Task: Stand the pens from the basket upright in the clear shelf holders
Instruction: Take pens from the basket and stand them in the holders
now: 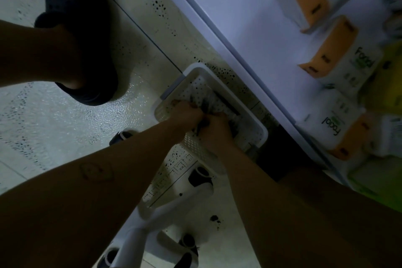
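A white perforated basket [243, 111] sits on the tiled floor beside the base of a white shelf unit. Dark pens [226, 104] lie inside it, blurred. Both my hands reach down into the basket. My left hand [187, 113] has its fingers curled around a bunch of dark pens. My right hand [215, 128] is pressed against the left one, fingers curled on the same bunch. The clear holders are out of view.
The shelf [250, 35] carries orange-and-white tissue packs [335, 50] and a yellow-green pack [385, 85]. A white wheeled chair base [174, 206] stands on the floor under my arms. My foot in a dark clog [82, 35] is at the upper left.
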The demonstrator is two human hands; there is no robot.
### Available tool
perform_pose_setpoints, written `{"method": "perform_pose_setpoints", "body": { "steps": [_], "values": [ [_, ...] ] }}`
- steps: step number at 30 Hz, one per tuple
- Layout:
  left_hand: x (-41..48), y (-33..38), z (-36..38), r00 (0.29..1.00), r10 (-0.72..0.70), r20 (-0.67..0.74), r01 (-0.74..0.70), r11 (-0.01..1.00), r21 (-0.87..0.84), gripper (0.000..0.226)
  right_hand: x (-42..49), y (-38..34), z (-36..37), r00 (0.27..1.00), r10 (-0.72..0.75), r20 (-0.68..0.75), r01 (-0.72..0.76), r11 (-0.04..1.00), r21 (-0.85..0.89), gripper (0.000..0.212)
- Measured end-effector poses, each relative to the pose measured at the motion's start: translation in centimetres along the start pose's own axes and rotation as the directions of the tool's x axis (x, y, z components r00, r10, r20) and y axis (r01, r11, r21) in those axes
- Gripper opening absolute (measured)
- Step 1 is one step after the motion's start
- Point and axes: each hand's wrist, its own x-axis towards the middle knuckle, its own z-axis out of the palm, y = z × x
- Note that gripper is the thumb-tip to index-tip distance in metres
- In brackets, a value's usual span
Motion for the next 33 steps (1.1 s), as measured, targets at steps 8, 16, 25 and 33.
{"method": "perform_pose_setpoints", "body": {
  "steps": [8,16,25,33],
  "values": [
    [-0.4,-0.4,-1.3,0.992,0.003,-0.122,-0.017,0.993,-0.118,0.036,-2.5,-0.8,-3.6,0.996,0.058,-0.066,-0.055,0.998,0.042,0.038],
    [-4.6,0.4,-1.8,0.985,0.144,0.093,-0.149,0.987,0.052,0.038,-6.8,-2.7,-4.4,0.976,0.028,-0.214,-0.016,0.998,0.058,0.044],
    [-10.3,2.8,-4.1,0.879,0.431,0.203,-0.467,0.862,0.196,0.031,-11.8,-4.1,-4.8,0.944,-0.091,-0.318,0.175,0.954,0.244,0.045],
    [-17.0,5.7,-4.8,0.703,0.688,0.179,-0.701,0.713,0.014,0.023,-16.5,-6.6,-7.8,0.816,-0.107,-0.567,0.334,0.889,0.314,0.033]
  ]
}}
